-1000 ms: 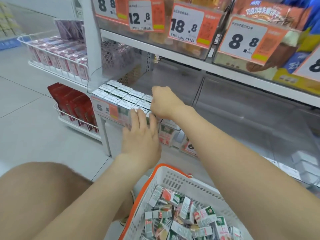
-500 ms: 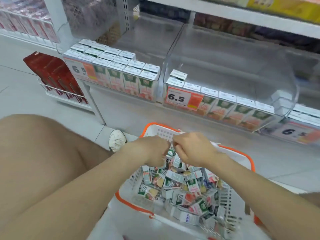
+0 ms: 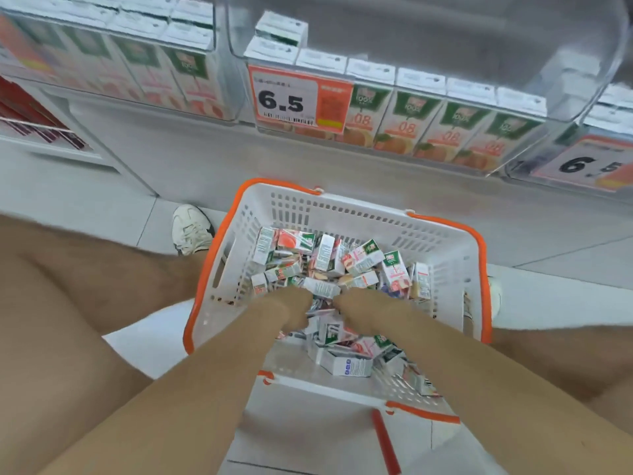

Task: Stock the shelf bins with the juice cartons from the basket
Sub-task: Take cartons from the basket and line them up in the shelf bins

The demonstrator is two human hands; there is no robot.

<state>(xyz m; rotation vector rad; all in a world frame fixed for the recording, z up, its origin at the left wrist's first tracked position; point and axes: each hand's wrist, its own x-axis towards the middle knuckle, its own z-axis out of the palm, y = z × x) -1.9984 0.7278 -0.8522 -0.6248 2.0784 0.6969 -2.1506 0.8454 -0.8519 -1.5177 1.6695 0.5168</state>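
Observation:
A white basket with an orange rim (image 3: pixel 342 200) stands on the floor between my knees, holding several loose juice cartons (image 3: pixel 359 262). My left hand (image 3: pixel 291 310) and my right hand (image 3: pixel 363 306) are both down in the pile, knuckles up, close together, with a white carton (image 3: pixel 322 287) lying at their fingertips. The fingers are buried among the cartons, so any grip is hidden. Above, a clear shelf bin (image 3: pixel 582 80) holds one front row of upright cartons (image 3: pixel 404 125) with two more behind at its left end. The bin on the left (image 3: pixel 178 73) is packed with cartons.
A 6.5 price tag (image 3: pixel 287 97) hangs on the middle bin's front. A third bin (image 3: pixel 582 166) with its own tag shows at the right edge. My bare legs (image 3: pixel 68 303) flank the basket and a white shoe (image 3: pixel 191 228) sits by its left corner. Red packs (image 3: pixel 20 111) fill a low rack at left.
One second ago both hands were at the left bin's cartons. They came down into the basket, my view tilted downward, and they now reach deeper into the pile.

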